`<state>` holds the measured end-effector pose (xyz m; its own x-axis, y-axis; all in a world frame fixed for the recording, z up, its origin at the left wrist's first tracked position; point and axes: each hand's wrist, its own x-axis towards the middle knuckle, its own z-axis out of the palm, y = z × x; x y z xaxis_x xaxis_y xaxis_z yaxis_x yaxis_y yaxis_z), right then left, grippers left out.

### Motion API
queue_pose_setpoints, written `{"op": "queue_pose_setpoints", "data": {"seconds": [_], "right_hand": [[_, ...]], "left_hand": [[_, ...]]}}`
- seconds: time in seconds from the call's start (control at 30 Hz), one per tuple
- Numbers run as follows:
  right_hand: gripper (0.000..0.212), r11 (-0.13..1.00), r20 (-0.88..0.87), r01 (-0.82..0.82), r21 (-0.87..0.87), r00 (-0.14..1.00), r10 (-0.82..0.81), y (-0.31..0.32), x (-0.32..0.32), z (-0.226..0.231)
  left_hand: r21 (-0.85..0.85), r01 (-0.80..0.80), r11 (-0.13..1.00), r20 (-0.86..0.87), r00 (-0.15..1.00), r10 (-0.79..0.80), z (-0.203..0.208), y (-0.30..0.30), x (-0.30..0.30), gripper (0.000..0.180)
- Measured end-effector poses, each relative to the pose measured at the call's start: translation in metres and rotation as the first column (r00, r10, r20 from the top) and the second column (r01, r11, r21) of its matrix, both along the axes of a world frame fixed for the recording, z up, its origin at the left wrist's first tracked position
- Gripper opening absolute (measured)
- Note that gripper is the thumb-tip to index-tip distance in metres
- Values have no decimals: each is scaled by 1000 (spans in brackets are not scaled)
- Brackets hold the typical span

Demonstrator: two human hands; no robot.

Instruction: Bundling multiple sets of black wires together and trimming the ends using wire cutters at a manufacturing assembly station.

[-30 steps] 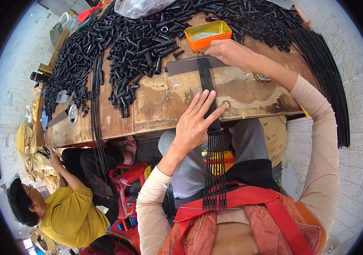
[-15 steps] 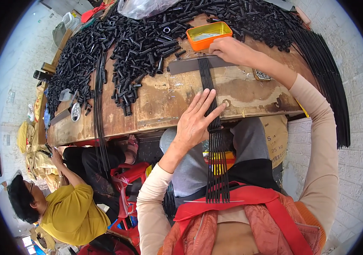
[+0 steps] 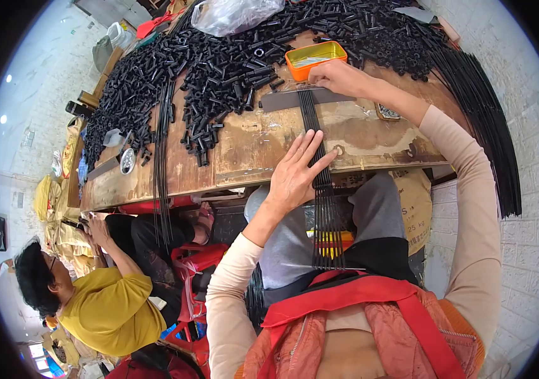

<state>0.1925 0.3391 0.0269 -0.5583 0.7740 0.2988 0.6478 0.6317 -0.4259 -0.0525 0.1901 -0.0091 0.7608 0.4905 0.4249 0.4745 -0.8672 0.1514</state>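
A row of thin black rods [image 3: 309, 112] runs from the table over its edge toward my lap, fanned out at the near end. A thin metal wire [image 3: 353, 270] lies across those near ends. My left hand [image 3: 295, 175] rests flat on the rods at the table's edge, fingers stretched and thumb apart. The rods' far ends lie over a dark flat strip [image 3: 282, 102]. Just beyond the strip, my right hand [image 3: 340, 77] has its fingertips pinched together; what they hold cannot be made out. An orange box [image 3: 299, 72] with thin silvery pins [image 3: 312, 60] stands beside it.
Heaps of black tubular parts [image 3: 156, 79] cover the table's far side. Long black rods [image 3: 481, 120] hang off the right end. A small tray [image 3: 388, 112] sits near my right forearm. At left, a person in a yellow top [image 3: 108, 309] works beside another rod bundle [image 3: 163, 139].
The whole view has shifted slightly. The rods' near ends and the wire now appear farther from my chest. My right hand has moved slightly left relative to the orange box; my left hand stays on the rods.
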Motion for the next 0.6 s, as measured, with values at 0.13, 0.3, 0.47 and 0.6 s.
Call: {"op": "queue_pose_setpoints", "data": {"seconds": [0.13, 0.3, 0.47, 0.6], "right_hand": [[11, 998, 58, -11, 57, 998, 7, -3, -6, 4], [12, 990, 108, 11, 142, 994, -26, -6, -7, -2], [14, 989, 96, -9, 145, 995, -5, -9, -15, 2], [16, 976, 254, 139, 169, 950, -180, -9, -10, 5]], "left_hand": [[-15, 2, 1000, 19, 1000, -2, 0, -1, -3, 60], [14, 2, 1000, 11, 1000, -2, -3, 1, -3, 60], [10, -3, 1000, 2, 1000, 3, -1, 0, -3, 60], [-6, -13, 1000, -16, 1000, 13, 1, 0, -4, 61]]}}
